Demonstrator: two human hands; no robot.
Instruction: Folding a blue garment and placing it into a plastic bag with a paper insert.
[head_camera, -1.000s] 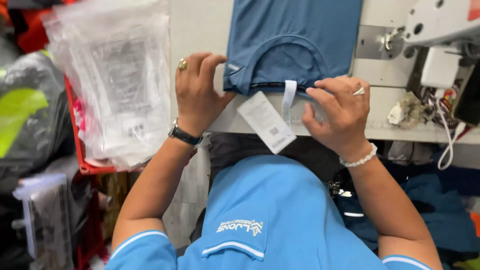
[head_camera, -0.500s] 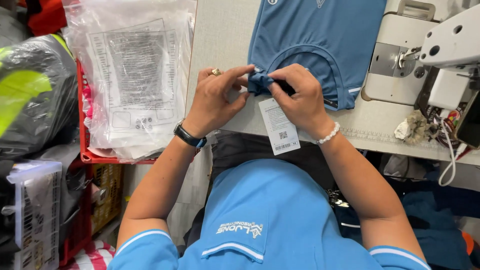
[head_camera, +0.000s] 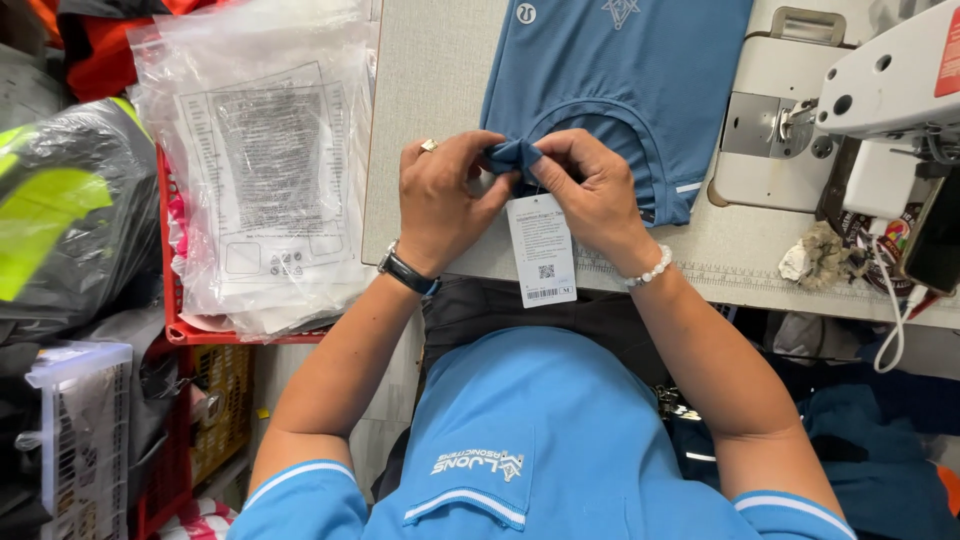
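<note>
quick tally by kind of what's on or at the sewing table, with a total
blue shirt: 1, collar pinched by the left hand and right hand
white hang tag: 1
sewing machine: 1
lint clump: 1
stack of clear plastic bags in a red crate: 1
total: 5

Garment workshop, sewing and packing station. White sewing machine (head_camera: 880, 90) at right on grey surface (head_camera: 430, 120), ruler strip along front edge. Lint clump (head_camera: 815, 260) beside machine. Blue shirt (head_camera: 620, 70) laid flat, paper tag (head_camera: 541, 250) hanging at collar. Stack of clear bags (head_camera: 260, 170) in red crate (head_camera: 175, 320) at left. More bagged clothes (head_camera: 60, 210) piled farther left.
</note>
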